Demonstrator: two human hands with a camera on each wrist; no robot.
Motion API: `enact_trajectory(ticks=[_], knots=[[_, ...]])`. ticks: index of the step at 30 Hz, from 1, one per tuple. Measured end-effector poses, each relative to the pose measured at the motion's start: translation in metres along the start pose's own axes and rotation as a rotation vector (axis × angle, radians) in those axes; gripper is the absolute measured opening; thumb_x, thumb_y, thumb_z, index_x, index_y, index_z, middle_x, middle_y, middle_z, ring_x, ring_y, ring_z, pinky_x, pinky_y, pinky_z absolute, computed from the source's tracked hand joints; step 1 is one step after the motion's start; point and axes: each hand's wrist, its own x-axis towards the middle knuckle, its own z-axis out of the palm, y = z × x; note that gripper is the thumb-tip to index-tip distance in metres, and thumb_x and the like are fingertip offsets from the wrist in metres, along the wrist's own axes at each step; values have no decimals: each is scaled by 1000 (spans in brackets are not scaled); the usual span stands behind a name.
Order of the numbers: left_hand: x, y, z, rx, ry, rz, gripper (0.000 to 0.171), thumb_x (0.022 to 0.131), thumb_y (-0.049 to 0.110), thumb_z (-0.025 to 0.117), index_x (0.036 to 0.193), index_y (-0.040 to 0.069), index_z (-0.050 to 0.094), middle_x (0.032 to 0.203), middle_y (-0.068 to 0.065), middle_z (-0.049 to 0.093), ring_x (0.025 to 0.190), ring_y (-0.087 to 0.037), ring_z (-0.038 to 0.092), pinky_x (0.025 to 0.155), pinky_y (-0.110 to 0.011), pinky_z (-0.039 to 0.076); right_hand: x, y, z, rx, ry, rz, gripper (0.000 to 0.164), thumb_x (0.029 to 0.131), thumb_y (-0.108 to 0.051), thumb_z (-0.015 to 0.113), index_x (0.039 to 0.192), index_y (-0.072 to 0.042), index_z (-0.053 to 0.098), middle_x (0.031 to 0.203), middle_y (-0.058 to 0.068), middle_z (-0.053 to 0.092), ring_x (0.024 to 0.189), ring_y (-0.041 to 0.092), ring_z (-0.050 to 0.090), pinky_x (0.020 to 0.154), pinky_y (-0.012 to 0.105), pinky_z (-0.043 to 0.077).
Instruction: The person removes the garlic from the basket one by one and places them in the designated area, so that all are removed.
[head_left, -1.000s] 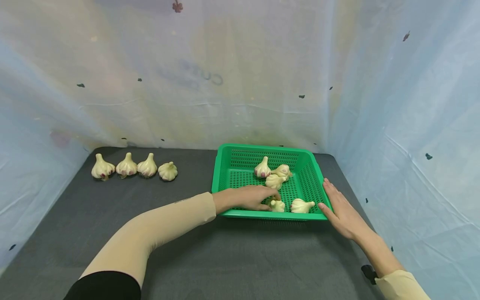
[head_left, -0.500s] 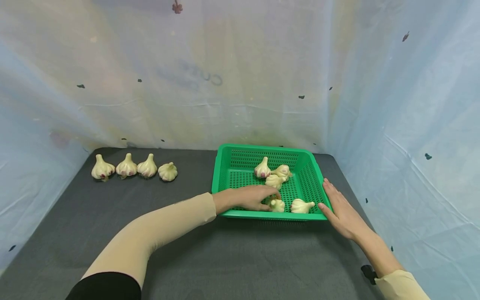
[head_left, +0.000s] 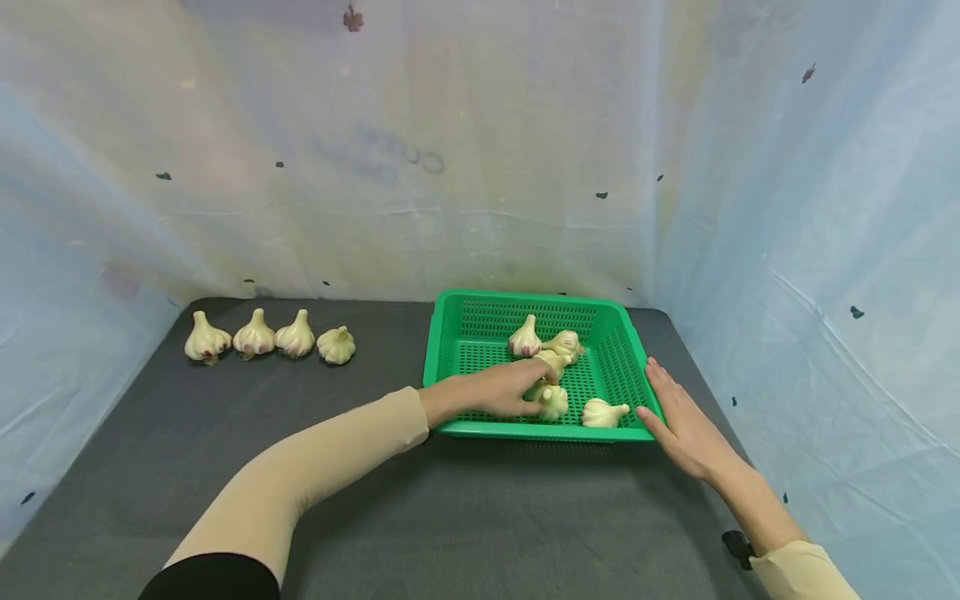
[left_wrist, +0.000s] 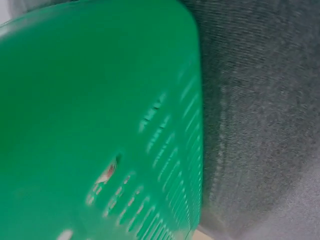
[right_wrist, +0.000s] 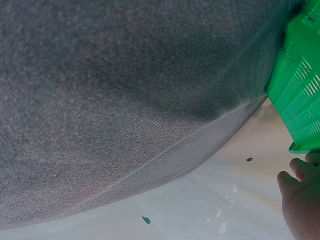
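In the head view a green plastic basket (head_left: 525, 430) sits on the dark table. My left hand (head_left: 504, 390) reaches over its near left rim, fingers and thumb curled round a garlic bulb (head_left: 555, 403) inside. Part of that bulb is hidden behind the hand. Close behind it lie more garlic bulbs, one with a purple-streaked base (head_left: 524, 338). Another bulb (head_left: 604, 412) lies alone near the front right corner. My right hand (head_left: 690, 425), its fingers straight, rests against the basket's right rim. In the right wrist view, fingertips (right_wrist: 288, 182) of that hand show beside the basket (right_wrist: 299, 100).
Several garlic bulbs (head_left: 255, 335) stand in a row at the table's back left. Pale plastic sheeting (head_left: 480, 183) hangs behind the table and along both sides. The basket's wall (left_wrist: 100, 100) fills most of the left wrist view.
My left hand has shifted slightly farther into the basket, and the garlic bulb at its fingers has moved slightly away from the front wall. The right hand stays at the rim.
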Motion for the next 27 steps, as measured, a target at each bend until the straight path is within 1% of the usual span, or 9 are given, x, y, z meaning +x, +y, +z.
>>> enact_trajectory(ticks=[3, 7, 12, 15, 20, 27], knots=[[-2, 1, -4, -33, 22, -16, 43, 103, 23, 66, 142, 9, 53, 135, -2, 56, 111, -9, 57, 92, -25, 50, 0, 0, 0, 4, 0, -1, 72, 112, -31, 48, 167, -2, 12, 172, 20, 12, 159, 40, 11, 125, 60, 14], [-5, 1, -7, -69, 53, -32, 46, 102, 23, 66, 143, 7, 51, 139, -3, 55, 121, -10, 56, 101, -27, 49, 0, -1, 0, 13, -2, -2, 72, 112, -31, 48, 167, -2, 12, 173, 19, 12, 159, 40, 10, 128, 54, 10], [-10, 2, -12, -102, 95, -36, 47, 103, 24, 64, 144, 7, 49, 141, -3, 53, 127, -11, 54, 106, -28, 47, 0, -1, 0, 11, -1, 2, 72, 112, -32, 48, 167, -3, 12, 173, 19, 12, 159, 41, 11, 127, 55, 11], [-14, 2, -16, -120, 128, -39, 48, 104, 27, 64, 145, 8, 49, 142, -3, 53, 128, -12, 53, 106, -29, 47, 0, -1, 0, 12, 1, 1, 72, 112, -31, 48, 167, -3, 11, 172, 21, 13, 158, 42, 11, 126, 58, 13], [-20, 3, -21, -150, 185, -50, 48, 103, 33, 65, 144, 12, 49, 140, -2, 53, 125, -11, 54, 102, -31, 50, 0, -1, -1, 15, 2, 2, 72, 112, -31, 48, 167, -4, 11, 172, 21, 13, 158, 43, 11, 124, 63, 15], [-28, 9, -29, -203, 265, -47, 45, 102, 29, 68, 140, 12, 51, 139, -3, 53, 123, -14, 54, 100, -33, 51, -2, -1, 0, 15, 6, 3, 71, 112, -31, 48, 167, -3, 12, 172, 21, 13, 158, 42, 11, 125, 60, 14]])
